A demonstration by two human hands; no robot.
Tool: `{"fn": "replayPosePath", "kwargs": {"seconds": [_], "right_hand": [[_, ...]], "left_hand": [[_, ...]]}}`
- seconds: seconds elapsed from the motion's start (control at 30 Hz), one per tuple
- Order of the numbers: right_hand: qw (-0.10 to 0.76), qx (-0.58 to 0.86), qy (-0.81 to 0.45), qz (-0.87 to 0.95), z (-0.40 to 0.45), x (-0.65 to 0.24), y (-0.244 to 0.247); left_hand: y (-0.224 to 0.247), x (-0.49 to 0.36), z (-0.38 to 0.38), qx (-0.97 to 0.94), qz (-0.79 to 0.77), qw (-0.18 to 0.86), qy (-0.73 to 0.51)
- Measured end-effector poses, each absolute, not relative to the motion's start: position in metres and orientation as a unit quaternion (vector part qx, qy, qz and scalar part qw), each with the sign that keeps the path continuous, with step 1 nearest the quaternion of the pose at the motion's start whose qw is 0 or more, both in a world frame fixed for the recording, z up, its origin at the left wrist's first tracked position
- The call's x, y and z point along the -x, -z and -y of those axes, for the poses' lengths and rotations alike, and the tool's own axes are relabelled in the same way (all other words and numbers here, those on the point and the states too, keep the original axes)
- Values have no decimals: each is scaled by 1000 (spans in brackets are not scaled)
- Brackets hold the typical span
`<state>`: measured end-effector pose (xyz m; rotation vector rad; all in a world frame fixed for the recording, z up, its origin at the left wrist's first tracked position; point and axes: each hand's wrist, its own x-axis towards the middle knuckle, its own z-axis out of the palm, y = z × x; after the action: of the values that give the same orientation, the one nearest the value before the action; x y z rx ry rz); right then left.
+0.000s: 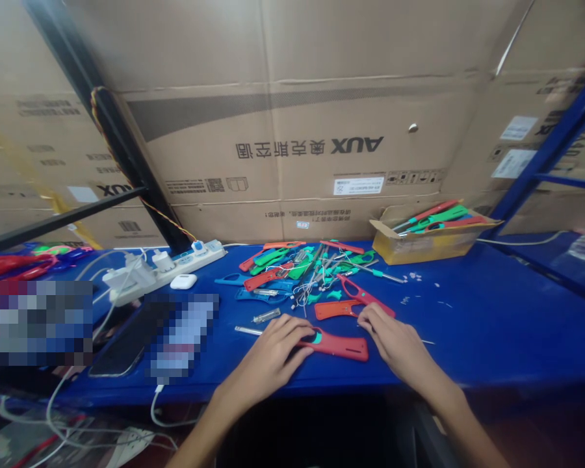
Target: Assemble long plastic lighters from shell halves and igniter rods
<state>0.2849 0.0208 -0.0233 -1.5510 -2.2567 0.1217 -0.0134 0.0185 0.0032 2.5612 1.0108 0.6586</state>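
Note:
My left hand (283, 346) is closed round the trigger end of a red lighter (344, 346), whose metal tube (248, 331) sticks out to the left. A green trigger shows beside my fingers. To the right, my right hand (383, 323) has its fingertips pinched together just above the red lighter's handle; what they hold, if anything, is too small to make out. Right behind that hand lie an orange shell half (335, 310) and a red shell half (365, 298). A small clear part (266, 316) rests behind my left hand.
Loose shells, tubes and wires form a pile (316, 270) at the back middle. A carton (426, 250) of lighters stands back right. On the left are a power strip (199, 258), white earphone case (183, 281), phones (129, 344) and cables.

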Motion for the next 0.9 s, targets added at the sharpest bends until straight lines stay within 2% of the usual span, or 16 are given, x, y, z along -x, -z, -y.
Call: {"fn": "replayPosePath", "kwargs": {"seconds": [0.23, 0.57, 0.9], "right_hand": [[233, 536, -65, 809, -21, -286, 18], [222, 538, -50, 812, -22, -284, 18], [262, 511, -84, 814, -19, -288, 19]], "left_hand": [[-1, 14, -20, -895, -348, 147, -235], [-1, 14, -20, -893, -353, 161, -227], [2, 14, -21, -890, -369, 119, -241]]}}
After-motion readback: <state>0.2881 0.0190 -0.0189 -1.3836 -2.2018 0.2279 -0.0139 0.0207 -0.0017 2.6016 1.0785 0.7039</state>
